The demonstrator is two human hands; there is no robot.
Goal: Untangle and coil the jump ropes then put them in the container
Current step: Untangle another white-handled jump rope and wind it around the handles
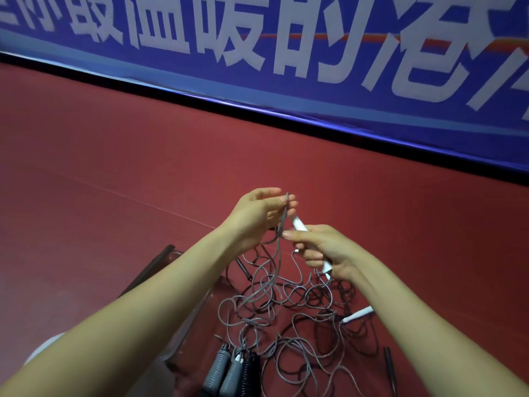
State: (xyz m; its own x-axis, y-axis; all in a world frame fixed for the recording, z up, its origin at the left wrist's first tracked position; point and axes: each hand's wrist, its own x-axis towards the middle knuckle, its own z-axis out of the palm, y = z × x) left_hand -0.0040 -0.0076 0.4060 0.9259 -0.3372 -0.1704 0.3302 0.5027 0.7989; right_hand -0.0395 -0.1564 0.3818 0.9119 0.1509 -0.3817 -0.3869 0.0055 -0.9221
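Pinching grey rope (282, 222) in left grip (257, 216), clasping white handle (299, 224) in right grip (323, 250); could cinch tangle (286, 310) tighter if yanked

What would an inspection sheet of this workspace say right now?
Surface: red floor.
Job's things: tangled grey and black jump ropes on the floor; clear container beside them, under the left forearm; grey handles near the bottom.
Clutter: nothing seen.
Hands: left hand pinches a raised grey rope loop; right hand grips a white handle.
Cables: nothing seen apart from the ropes.
Surroundings: blue banner with white characters along the floor's edge.
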